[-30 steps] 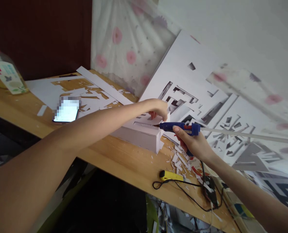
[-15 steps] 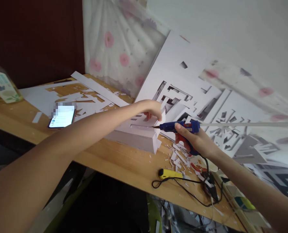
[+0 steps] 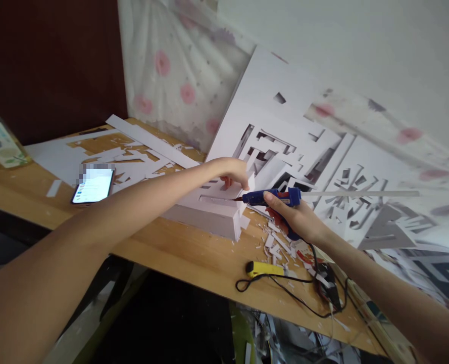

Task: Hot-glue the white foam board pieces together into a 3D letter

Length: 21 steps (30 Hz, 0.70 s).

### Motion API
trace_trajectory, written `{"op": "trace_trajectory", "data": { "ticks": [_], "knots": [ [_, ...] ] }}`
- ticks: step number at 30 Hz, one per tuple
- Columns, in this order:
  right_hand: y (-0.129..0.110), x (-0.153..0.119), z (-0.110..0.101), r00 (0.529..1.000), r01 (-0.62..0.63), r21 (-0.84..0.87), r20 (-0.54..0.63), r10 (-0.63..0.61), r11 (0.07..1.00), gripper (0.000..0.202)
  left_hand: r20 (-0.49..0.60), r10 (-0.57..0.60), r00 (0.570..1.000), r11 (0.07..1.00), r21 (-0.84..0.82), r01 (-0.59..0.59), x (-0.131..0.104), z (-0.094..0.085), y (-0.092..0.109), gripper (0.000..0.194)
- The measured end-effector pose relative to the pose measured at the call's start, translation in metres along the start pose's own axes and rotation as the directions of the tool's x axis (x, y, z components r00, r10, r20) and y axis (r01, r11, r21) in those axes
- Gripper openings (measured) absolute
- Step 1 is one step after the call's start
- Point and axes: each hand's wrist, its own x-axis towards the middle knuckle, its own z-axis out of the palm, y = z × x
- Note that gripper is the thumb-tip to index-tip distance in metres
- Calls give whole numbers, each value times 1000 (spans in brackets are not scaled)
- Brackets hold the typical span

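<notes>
My right hand is wrapped around the handle of a blue hot glue gun. A long white glue stick sticks out of the gun's back end. The gun's nozzle is at the top of a white board box shape, close to its right end. My left hand reaches across the box, its fingers bent down and pinching a white board piece by that end. The fingertips and the piece's lower part are partly hidden.
A lit phone and a bottle are on the left of the wooden table. Large cut-out white boards lean on the wall. Paper scraps, a yellow cutter and a black cord lie near the right arm.
The whole view has shifted slightly left. Both hands keep their hold, and the nozzle stays near the same end of the box.
</notes>
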Motion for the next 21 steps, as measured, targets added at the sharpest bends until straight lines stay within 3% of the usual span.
{"op": "trace_trajectory", "data": {
  "ticks": [8,21],
  "knots": [
    [2,-5,-2,999,48,-76,5,-48,996,72,-3,28,1000,1000,1,-28,2,3,-2,58],
    [10,-14,-12,998,13,-167,64,-2,986,70,8,31,999,998,63,-31,-1,11,10,55]
  ]
}}
